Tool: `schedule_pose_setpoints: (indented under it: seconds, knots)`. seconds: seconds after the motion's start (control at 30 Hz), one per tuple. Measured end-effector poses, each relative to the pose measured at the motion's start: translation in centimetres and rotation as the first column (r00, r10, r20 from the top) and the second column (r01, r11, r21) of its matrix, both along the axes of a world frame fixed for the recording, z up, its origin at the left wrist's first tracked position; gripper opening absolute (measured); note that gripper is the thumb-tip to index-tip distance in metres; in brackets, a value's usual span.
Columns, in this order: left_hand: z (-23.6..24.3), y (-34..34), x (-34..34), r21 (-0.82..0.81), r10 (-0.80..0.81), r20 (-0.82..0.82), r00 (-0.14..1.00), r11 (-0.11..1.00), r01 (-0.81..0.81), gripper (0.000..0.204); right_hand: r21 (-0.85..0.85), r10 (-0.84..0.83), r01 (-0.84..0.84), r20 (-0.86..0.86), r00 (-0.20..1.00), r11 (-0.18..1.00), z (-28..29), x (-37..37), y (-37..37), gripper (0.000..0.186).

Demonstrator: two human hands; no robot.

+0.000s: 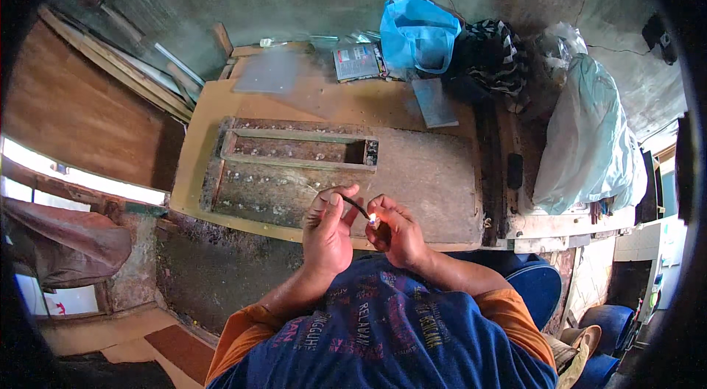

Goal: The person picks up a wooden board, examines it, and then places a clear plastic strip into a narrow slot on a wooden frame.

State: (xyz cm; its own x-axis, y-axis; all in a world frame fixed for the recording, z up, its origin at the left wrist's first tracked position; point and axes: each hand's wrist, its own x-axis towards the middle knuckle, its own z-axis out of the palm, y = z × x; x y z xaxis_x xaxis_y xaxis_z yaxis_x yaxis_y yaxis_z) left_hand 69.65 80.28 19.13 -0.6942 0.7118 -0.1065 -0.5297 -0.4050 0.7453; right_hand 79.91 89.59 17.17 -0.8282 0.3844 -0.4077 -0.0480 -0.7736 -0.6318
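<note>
Between my hands runs a thin, dark, slightly curved cord-like piece [355,205]. My left hand [328,236] pinches one end of it near the thumb and forefinger, its other fingers partly raised. At the other end glows a small bright flame [373,220], right by the fingertips of my right hand [398,233]. That hand is closed around something small that looks like a lighter, mostly hidden by the fingers. Both hands are above the near edge of a worn wooden board [431,172].
On the board lies a long rectangular wooden frame [298,164]. Behind it are a grey sheet [266,72], a printed packet [357,63], a blue bag [418,32] and a flat grey slab [434,103]. A large pale plastic bag [589,139] stands at right, near a blue drum [536,287].
</note>
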Motion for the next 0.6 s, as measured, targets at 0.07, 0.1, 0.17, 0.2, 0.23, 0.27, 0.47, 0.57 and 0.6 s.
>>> schedule_pose_setpoints:
  seconds: [0.07,0.1,0.17,0.2,0.23,0.27,0.47,0.57,0.6]
  knots:
    - [-0.2,0.0,0.0,0.045,-0.038,0.014,0.999,0.998,0.037,0.018,-0.005,-0.003,0.003,0.001,1.000,1.000,0.0,0.0,-0.1,0.014]
    - [-0.2,0.0,0.0,0.047,-0.037,0.013,0.999,0.998,0.036,0.018,0.026,0.008,-0.008,-0.004,1.000,1.000,0.0,0.0,-0.1,0.014]
    - [-0.1,-0.1,0.1,0.069,-0.053,0.082,0.995,0.996,0.048,0.017,0.059,0.019,-0.018,-0.009,1.000,0.998,0.3,0.0,-0.1,0.014]
    - [-0.2,-0.1,0.2,0.072,-0.053,0.082,0.995,0.996,0.047,0.017,0.068,0.020,-0.020,0.007,1.000,0.997,0.7,0.0,-0.1,0.015]
    - [-0.2,-0.1,0.2,0.065,-0.052,0.095,0.994,0.997,0.046,0.017,0.078,0.020,-0.022,0.024,1.000,0.997,0.9,0.0,-0.1,0.015]
    - [-0.3,-0.1,0.3,0.057,-0.050,0.108,0.993,0.997,0.044,0.017,0.078,0.021,-0.023,0.023,1.000,0.997,0.8,0.0,-0.2,0.015]
    - [-0.4,-0.2,0.4,0.057,-0.077,0.067,0.995,0.996,0.073,0.019,0.020,0.001,0.000,-0.003,1.000,1.000,-0.3,0.3,-0.2,0.016]
    - [-0.2,-0.2,0.4,0.066,-0.094,0.069,0.993,0.994,0.089,0.019,0.042,0.005,-0.006,0.017,1.000,0.999,-0.2,0.4,-0.2,0.016]
    - [-0.2,-0.2,0.5,0.067,-0.094,0.068,0.993,0.994,0.090,0.019,0.051,0.001,-0.002,0.020,1.000,0.999,-0.3,0.4,-0.3,0.016]
